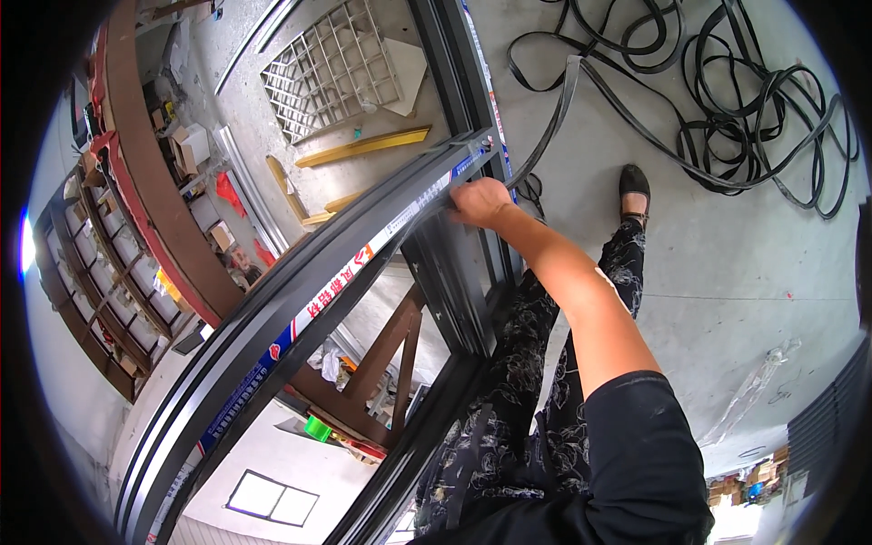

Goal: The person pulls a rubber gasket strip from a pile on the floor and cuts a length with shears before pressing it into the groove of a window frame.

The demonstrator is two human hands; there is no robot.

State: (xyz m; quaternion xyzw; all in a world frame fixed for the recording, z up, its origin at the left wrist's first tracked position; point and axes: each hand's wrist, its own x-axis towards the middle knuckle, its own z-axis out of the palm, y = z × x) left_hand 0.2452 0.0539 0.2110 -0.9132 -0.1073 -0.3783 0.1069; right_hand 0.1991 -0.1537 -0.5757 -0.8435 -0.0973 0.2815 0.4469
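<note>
A dark aluminium window frame (300, 300) with a blue, white and red protective strip runs diagonally from the lower left of the picture to its upper centre, above a grey concrete floor (727, 263). In the upper right, a long black rubber gasket (727, 100) lies in loose coils on that floor, one strand leading to the frame's top corner. At centre, the right hand (479, 202) has its grip pressed together on the frame's upper edge by that strand; the left hand is out of sight.
</note>
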